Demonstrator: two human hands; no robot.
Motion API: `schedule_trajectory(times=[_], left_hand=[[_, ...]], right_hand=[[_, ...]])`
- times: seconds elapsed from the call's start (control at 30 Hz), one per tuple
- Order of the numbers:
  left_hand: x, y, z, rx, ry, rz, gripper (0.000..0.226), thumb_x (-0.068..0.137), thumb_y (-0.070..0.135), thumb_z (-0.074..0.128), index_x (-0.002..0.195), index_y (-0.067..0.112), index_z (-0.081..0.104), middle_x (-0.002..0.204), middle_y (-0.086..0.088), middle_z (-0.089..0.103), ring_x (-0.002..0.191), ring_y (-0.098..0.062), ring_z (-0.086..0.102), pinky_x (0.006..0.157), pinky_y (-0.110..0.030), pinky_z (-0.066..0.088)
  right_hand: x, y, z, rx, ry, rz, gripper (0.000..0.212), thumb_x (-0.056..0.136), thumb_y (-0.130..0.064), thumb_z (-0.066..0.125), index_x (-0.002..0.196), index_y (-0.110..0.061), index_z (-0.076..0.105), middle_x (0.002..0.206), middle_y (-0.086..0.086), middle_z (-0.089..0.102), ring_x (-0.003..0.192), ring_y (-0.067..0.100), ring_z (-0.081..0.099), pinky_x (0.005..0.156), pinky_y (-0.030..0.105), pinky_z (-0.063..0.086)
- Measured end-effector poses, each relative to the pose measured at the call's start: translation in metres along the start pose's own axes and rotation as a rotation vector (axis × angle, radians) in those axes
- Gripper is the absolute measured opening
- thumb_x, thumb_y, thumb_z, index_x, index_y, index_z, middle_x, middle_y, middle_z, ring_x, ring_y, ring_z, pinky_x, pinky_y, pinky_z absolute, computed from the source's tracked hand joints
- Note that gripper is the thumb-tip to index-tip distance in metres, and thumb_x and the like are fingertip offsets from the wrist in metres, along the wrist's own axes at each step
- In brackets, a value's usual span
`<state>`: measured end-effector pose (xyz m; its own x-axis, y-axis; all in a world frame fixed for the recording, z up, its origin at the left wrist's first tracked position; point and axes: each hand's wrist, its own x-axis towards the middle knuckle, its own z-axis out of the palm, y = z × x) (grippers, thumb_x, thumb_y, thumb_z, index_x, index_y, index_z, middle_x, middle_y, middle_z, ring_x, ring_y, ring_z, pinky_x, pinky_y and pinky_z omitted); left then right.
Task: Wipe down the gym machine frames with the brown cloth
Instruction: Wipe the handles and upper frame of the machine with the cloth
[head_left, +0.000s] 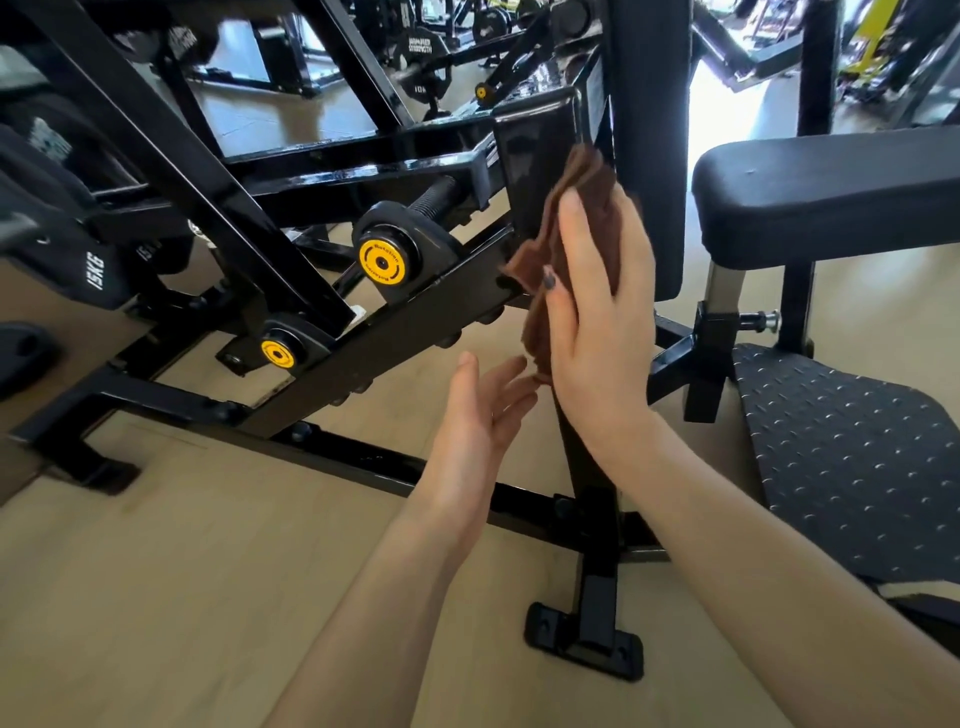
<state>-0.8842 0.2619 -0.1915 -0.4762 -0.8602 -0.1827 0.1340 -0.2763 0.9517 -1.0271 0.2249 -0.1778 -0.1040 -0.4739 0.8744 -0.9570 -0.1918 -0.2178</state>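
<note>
The right hand (597, 322) presses the brown cloth (576, 208) flat-fingered against the black frame (524, 171); the left hand (480, 410) hovers open below.

Your right hand (597, 312) covered much of the brown cloth (587, 182) and the black upright post (535, 171) behind it. At 9 o'clock, the 15KG weight plate (98, 270) was cut off by the edge. At 12 o'clock, distant machines (431, 47) were blurred.
</note>
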Motion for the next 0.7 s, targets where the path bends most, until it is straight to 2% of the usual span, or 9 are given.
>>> schedule_trajectory(times=[0.07,0.13,0.2,0.27,0.33,0.43,0.57,0.63,0.7], left_hand=[[-0.002,-0.003,-0.005,-0.007,0.024,-0.030,0.067,0.106,0.060,0.011,0.149,0.024,0.049,0.145,0.003,0.059,0.136,-0.009,0.051,0.127,-0.044,0.020],[-0.005,-0.007,-0.011,0.008,0.045,-0.070,0.067,0.105,0.060,0.012,0.147,0.025,0.050,0.144,0.003,0.059,0.135,-0.009,0.051,0.127,-0.045,0.019],[-0.004,-0.012,-0.020,0.043,0.068,-0.123,0.065,0.106,0.059,0.013,0.147,0.025,0.050,0.145,0.003,0.058,0.136,-0.012,0.050,0.127,-0.045,0.019],[-0.006,-0.019,-0.027,0.070,0.102,-0.188,0.062,0.107,0.058,0.016,0.147,0.025,0.049,0.145,0.002,0.057,0.137,-0.013,0.050,0.127,-0.044,0.020],[-0.008,-0.029,-0.032,0.103,0.123,-0.237,0.058,0.108,0.056,0.020,0.146,0.025,0.050,0.143,0.001,0.058,0.134,-0.014,0.052,0.125,-0.041,0.024],[-0.013,-0.047,-0.034,0.123,0.131,-0.299,0.055,0.108,0.054,0.027,0.147,0.022,0.050,0.141,-0.001,0.060,0.129,-0.016,0.055,0.120,-0.038,0.031],[-0.020,-0.056,-0.029,0.124,0.105,-0.321,0.057,0.105,0.059,0.034,0.148,0.023,0.049,0.131,0.002,0.064,0.116,-0.013,0.060,0.113,-0.039,0.037],[-0.028,-0.053,-0.023,0.098,0.069,-0.296,0.058,0.099,0.065,0.045,0.143,0.028,0.053,0.126,0.003,0.066,0.112,-0.011,0.064,0.102,-0.037,0.047],[-0.034,-0.046,-0.016,0.041,0.002,-0.279,0.059,0.089,0.072,0.057,0.135,0.036,0.060,0.124,0.000,0.069,0.112,-0.016,0.068,0.095,-0.040,0.054]], right_hand=[[-0.034,0.012,-0.002,-0.013,-0.106,-0.014,0.055,0.106,-0.023,0.050,0.156,-0.033,0.028,0.162,0.009,0.029,0.149,0.030,0.036,0.117,0.052,0.040],[-0.075,0.021,-0.015,-0.065,-0.189,0.067,0.048,0.106,-0.042,0.054,0.151,-0.042,0.040,0.156,-0.007,0.042,0.141,0.011,0.046,0.114,0.047,0.046],[-0.119,0.030,-0.033,-0.084,-0.365,0.087,0.050,0.102,-0.052,0.050,0.151,-0.042,0.041,0.154,-0.015,0.041,0.138,0.001,0.045,0.111,0.037,0.050],[-0.153,0.036,-0.055,-0.093,-0.492,0.115,0.055,0.104,-0.035,0.047,0.157,-0.027,0.039,0.160,-0.002,0.034,0.144,0.013,0.041,0.112,0.039,0.048],[-0.166,0.030,-0.070,-0.029,-0.534,0.245,0.058,0.102,-0.013,0.054,0.158,-0.020,0.039,0.159,0.006,0.037,0.142,0.023,0.045,0.111,0.044,0.049],[-0.161,0.011,-0.082,0.091,-0.558,0.376,0.061,0.102,-0.010,0.056,0.158,-0.025,0.036,0.154,-0.001,0.039,0.135,0.013,0.047,0.113,0.031,0.043],[-0.134,0.004,-0.096,0.049,-0.727,0.243,0.058,0.105,-0.019,0.053,0.159,-0.029,0.034,0.151,-0.002,0.041,0.127,0.012,0.052,0.109,0.028,0.048],[-0.118,-0.006,-0.101,0.081,-0.838,0.127,0.057,0.105,-0.021,0.053,0.158,-0.032,0.035,0.149,-0.003,0.043,0.125,0.011,0.052,0.107,0.028,0.049],[-0.102,-0.021,-0.095,0.090,-0.847,0.067,0.057,0.103,-0.026,0.050,0.157,-0.034,0.034,0.145,-0.004,0.045,0.121,0.010,0.052,0.103,0.029,0.052]])
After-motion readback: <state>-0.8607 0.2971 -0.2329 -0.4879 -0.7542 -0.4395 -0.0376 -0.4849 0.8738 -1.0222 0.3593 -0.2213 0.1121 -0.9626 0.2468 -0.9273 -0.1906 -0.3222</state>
